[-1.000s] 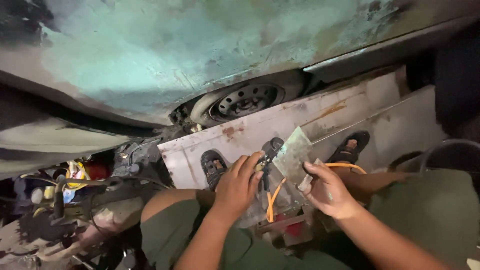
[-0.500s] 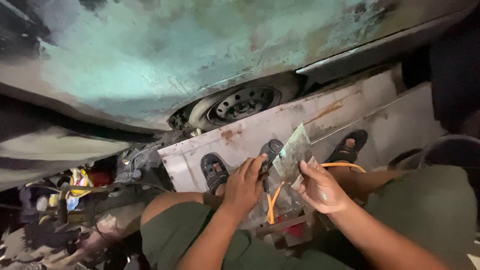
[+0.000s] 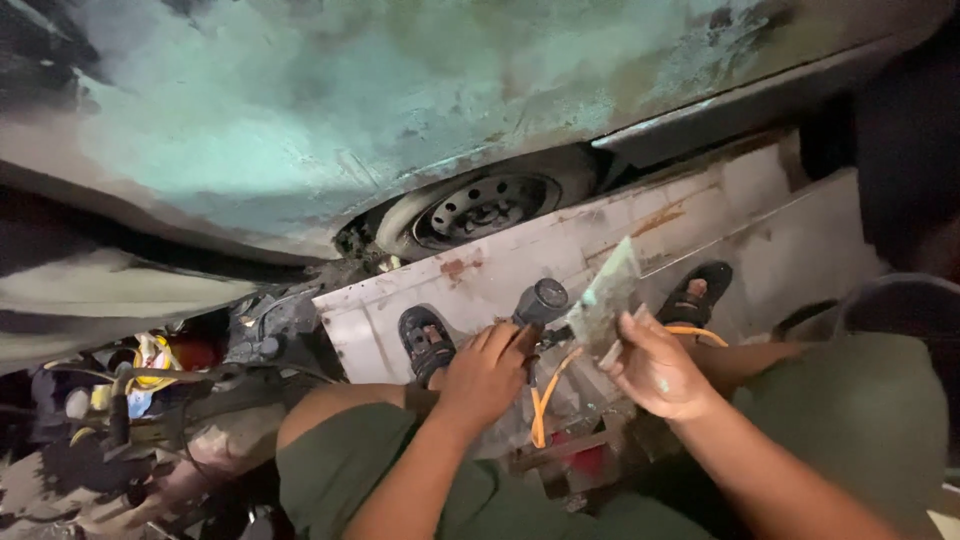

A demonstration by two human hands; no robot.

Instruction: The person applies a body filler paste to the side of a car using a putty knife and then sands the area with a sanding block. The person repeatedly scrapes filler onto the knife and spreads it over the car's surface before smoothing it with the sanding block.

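Note:
My left hand [image 3: 485, 372] grips the dark body of a handheld power tool [image 3: 540, 302] whose orange hose [image 3: 542, 392] runs down between my knees. My right hand [image 3: 655, 365] holds a small flat greenish-grey sheet piece [image 3: 605, 296], tilted upright beside the tool's head. Both hands sit over my lap, above my green trousers. My two sandalled feet [image 3: 425, 340] rest on a pale, rust-spotted metal panel [image 3: 600, 245] lying on the ground.
A sanded, teal-and-grey car body [image 3: 350, 110] fills the upper view, with a wheel and black steel rim [image 3: 480, 212] under its arch. Cluttered tools, cables and a yellow object [image 3: 150, 365] lie at the left. A dark round rim [image 3: 900, 300] is at the right.
The tool has come up into clearer view in my left hand. My right hand has shifted the sheet piece slightly right and lower beside the tool head.

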